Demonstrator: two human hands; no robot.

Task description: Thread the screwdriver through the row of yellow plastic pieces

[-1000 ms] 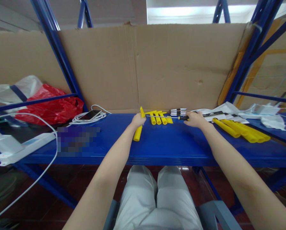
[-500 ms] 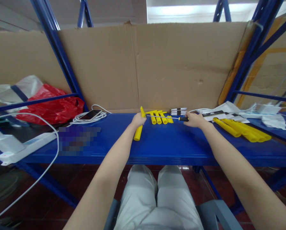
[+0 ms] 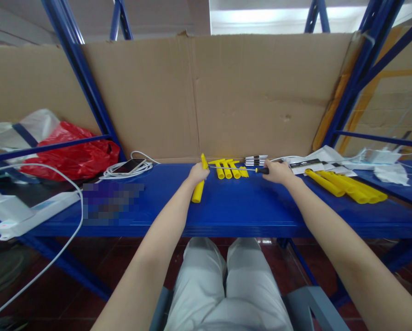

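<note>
In my left hand is a yellow plastic tool with a round tubular handle, its narrow head pointing up past my fingers. My right hand grips a screwdriver by its black-and-yellow handle. The long thin shaft lies level, with its tip at the yellow tool's head beside my left fingers; the exact contact is too small to make out. Behind the shaft, several similar yellow T-shaped tools lie side by side on the blue table. A small stack of white-and-black flat pieces lies near my right fingertips.
Several longer yellow tubes lie at the right, near flat black-and-white packages. A coiled white cable with a phone, a power strip and a red bag occupy the left. A cardboard panel stands behind.
The camera view has shifted slightly. Both hands keep their holds on the yellow tool and the screwdriver, with almost no other movement.
</note>
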